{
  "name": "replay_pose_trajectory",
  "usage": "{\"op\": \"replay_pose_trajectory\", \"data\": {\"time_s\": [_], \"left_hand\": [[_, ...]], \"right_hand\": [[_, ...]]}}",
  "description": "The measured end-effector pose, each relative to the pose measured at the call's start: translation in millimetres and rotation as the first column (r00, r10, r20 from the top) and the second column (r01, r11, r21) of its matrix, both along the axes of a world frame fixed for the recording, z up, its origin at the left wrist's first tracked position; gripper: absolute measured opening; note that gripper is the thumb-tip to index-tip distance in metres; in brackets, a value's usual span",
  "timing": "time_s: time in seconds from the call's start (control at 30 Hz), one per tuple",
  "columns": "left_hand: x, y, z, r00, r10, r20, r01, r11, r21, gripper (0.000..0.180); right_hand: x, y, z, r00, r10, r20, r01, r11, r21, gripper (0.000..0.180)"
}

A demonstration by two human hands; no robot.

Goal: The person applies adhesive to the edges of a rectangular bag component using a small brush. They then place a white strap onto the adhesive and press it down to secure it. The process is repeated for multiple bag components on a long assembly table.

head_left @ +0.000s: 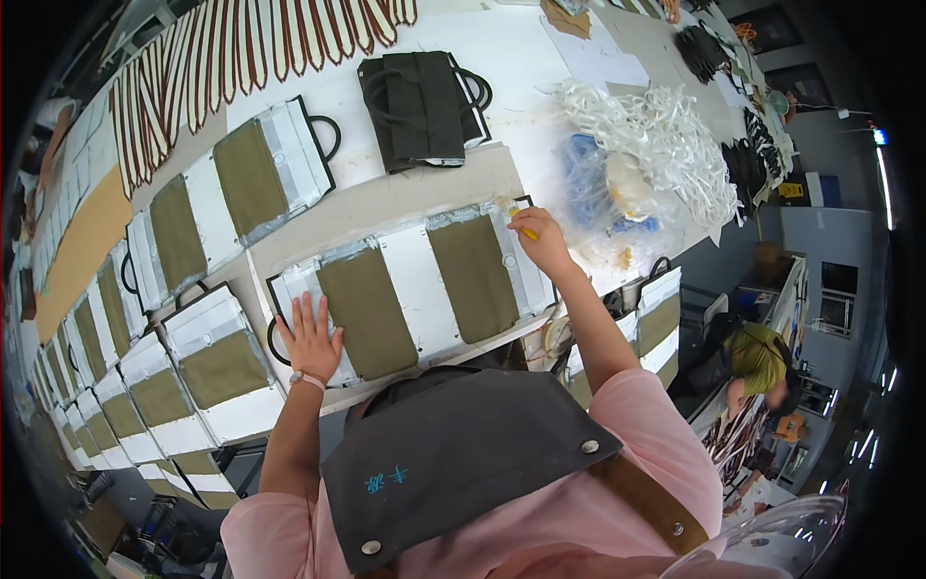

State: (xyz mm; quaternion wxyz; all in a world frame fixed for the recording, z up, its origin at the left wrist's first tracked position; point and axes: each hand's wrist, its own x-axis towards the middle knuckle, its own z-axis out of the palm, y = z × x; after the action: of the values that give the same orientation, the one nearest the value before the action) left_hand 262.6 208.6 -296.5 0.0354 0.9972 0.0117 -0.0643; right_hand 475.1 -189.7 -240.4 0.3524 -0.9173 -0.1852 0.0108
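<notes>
In front of me a long bag panel, white with two olive-green fabric blocks, lies flat on the table. My left hand rests flat on its left end, fingers spread, beside a black loop handle. At the panel's far right corner my right hand is closed round a slim yellow-handled tool. The tool's tip points at the panel's top edge; it is too small to tell its exact kind. Greyish strips of clear film or coating border the green blocks.
A similar panel lies beyond to the left, with several more along the table's left side. A folded black bag sits ahead. Tangled white strips and a blue plastic bag lie right. Brown-and-cream straps line the far edge. Another person works at right.
</notes>
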Motion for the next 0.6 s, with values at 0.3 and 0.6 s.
{"op": "replay_pose_trajectory", "data": {"time_s": [0.3, 0.6], "left_hand": [[0, 0, 5, 1.0, -0.001, 0.017, 0.001, 1.0, -0.009, 0.068], [1, 0, 8, 1.0, 0.016, 0.008, -0.016, 0.999, -0.042, 0.069]], "right_hand": [[10, -7, 8, 0.993, 0.104, 0.058, -0.098, 0.99, -0.103, 0.018], [17, 43, 16, 0.986, 0.082, -0.142, -0.069, 0.993, 0.094, 0.011]]}}
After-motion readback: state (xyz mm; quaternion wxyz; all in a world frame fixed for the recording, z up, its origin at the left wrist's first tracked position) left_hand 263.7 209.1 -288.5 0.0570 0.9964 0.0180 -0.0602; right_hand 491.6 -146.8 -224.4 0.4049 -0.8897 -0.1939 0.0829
